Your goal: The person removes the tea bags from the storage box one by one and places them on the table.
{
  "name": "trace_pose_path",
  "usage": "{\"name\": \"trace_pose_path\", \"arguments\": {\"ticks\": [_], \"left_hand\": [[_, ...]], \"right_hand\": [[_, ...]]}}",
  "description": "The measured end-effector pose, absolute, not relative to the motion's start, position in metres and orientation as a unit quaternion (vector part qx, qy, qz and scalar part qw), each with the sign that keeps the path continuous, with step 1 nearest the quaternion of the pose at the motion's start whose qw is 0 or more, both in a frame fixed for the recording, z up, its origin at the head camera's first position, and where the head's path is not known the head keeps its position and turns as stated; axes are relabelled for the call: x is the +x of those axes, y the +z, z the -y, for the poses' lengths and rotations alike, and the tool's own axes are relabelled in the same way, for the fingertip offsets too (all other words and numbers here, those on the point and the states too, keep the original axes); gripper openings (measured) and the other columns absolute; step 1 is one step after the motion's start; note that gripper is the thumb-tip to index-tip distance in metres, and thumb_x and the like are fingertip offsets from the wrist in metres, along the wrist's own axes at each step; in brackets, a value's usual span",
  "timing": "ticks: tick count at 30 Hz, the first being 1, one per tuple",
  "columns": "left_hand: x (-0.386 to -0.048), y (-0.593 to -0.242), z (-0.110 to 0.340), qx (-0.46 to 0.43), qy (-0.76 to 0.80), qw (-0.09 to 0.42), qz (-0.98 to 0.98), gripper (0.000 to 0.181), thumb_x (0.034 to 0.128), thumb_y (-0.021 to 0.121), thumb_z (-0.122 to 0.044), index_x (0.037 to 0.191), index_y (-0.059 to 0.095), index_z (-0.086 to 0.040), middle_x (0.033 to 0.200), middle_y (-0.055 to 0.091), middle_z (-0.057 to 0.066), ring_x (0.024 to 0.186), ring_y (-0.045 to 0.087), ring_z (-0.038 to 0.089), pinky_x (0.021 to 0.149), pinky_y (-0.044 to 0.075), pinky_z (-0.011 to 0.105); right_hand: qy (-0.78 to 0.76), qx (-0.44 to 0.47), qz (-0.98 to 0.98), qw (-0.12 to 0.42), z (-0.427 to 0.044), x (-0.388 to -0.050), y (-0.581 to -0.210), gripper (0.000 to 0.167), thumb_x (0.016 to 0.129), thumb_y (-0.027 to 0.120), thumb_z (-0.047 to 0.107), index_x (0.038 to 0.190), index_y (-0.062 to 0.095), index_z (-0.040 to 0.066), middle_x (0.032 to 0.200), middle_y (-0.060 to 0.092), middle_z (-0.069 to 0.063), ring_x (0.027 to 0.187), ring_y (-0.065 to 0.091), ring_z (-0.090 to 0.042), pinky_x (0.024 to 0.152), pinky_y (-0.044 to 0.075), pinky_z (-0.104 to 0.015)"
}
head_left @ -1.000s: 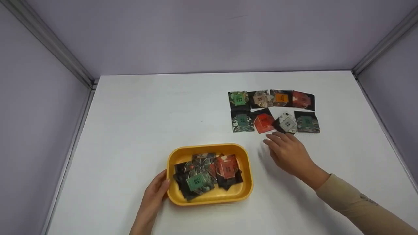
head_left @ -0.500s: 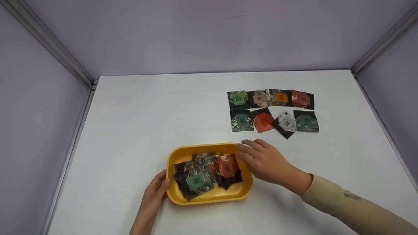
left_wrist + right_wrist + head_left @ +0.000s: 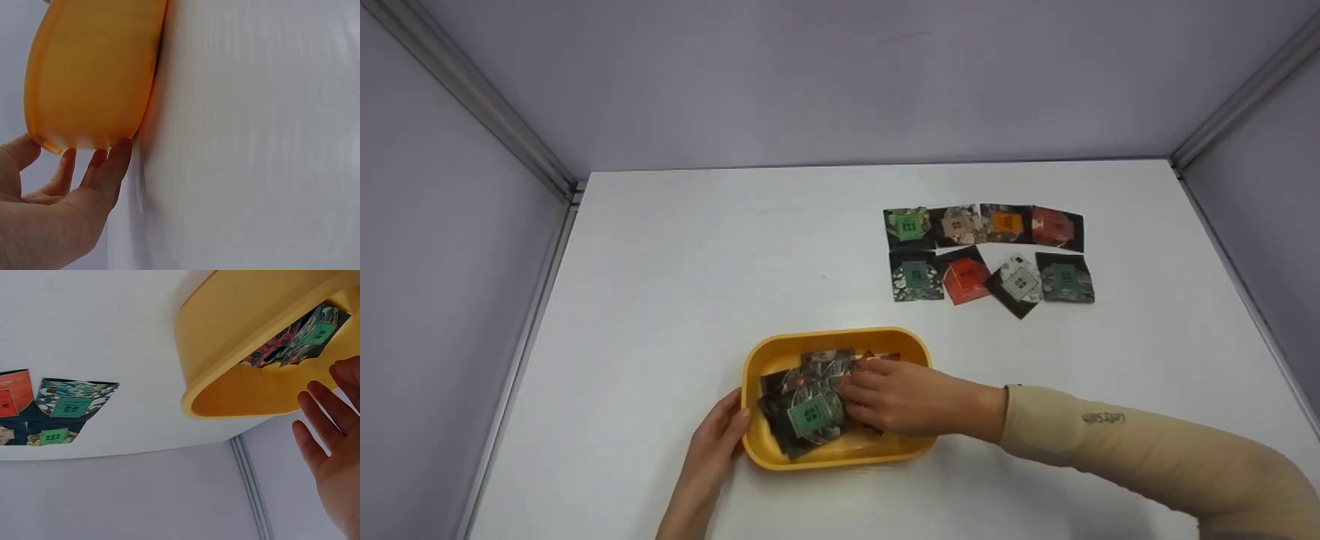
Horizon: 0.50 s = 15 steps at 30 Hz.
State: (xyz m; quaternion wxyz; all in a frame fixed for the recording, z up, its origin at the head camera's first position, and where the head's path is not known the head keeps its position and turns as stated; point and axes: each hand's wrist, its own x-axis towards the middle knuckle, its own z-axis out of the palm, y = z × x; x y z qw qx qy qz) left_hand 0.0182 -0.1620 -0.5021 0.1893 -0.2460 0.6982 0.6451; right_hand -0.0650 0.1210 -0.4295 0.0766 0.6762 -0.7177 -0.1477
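Note:
A yellow plastic tub (image 3: 840, 459) stands near the front middle of the table, with several dark printed square sachets (image 3: 812, 417) overlapping inside. My left hand (image 3: 714, 439) holds its left end. In the left wrist view, the thumb meets the rim while the fingertips press on the outer wall of the tub (image 3: 93, 79). Inside the tub is my right hand (image 3: 904, 399), over the sachets on the right side, covering most of a red one. The right wrist view has the right hand (image 3: 340, 444) with loosely spread fingers and nothing visible between them.
Beyond the tub, to the right, several sachets lie face up in two rows. The far row includes an orange-labelled sachet (image 3: 1006, 223). In the near row, a white-and-black sachet (image 3: 1018, 285) sits at a slant. Pale walls (image 3: 840, 90) enclose the table (image 3: 675, 270).
My right hand has moved left and toward me, from beside the slanted white-and-black sachet, over the tub's right rim and into the tub. The left hand has stayed in place.

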Motion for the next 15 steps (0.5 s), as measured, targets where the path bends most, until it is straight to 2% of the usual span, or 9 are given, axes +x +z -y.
{"name": "trace_pose_path", "arguments": {"ticks": [3,8,15], "left_hand": [[0.018,-0.502,0.163,-0.248,0.641,0.188,-0.701,0.079,0.0944,0.060,-0.054,0.153,0.035,-0.007,0.160,0.028,0.016,0.145,0.029,0.033,0.113,0.035,0.047],[0.018,-0.501,0.163,-0.250,0.638,0.189,-0.703,0.078,0.0956,0.059,-0.053,0.153,0.035,-0.007,0.159,0.029,0.017,0.144,0.032,0.033,0.112,0.036,0.047],[0.017,-0.501,0.162,-0.255,0.639,0.196,-0.698,0.080,0.0941,0.058,-0.056,0.154,0.034,-0.008,0.159,0.029,0.017,0.143,0.034,0.033,0.112,0.036,0.047]], "right_hand": [[-0.158,0.693,0.701,0.061,-0.105,-0.063,-0.433,0.032,0.098,0.064,0.027,0.129,0.064,0.020,0.130,0.064,0.002,0.119,0.057,-0.016,0.104,0.044,-0.032],[-0.172,0.712,0.680,0.036,-0.081,-0.061,-0.441,0.034,0.098,0.064,0.033,0.130,0.062,0.022,0.132,0.062,0.003,0.116,0.057,-0.014,0.101,0.044,-0.028],[-0.195,0.712,0.675,0.009,-0.064,-0.061,-0.451,0.037,0.102,0.057,0.031,0.137,0.057,0.022,0.142,0.055,0.003,0.121,0.054,-0.013,0.100,0.045,-0.026]]}}
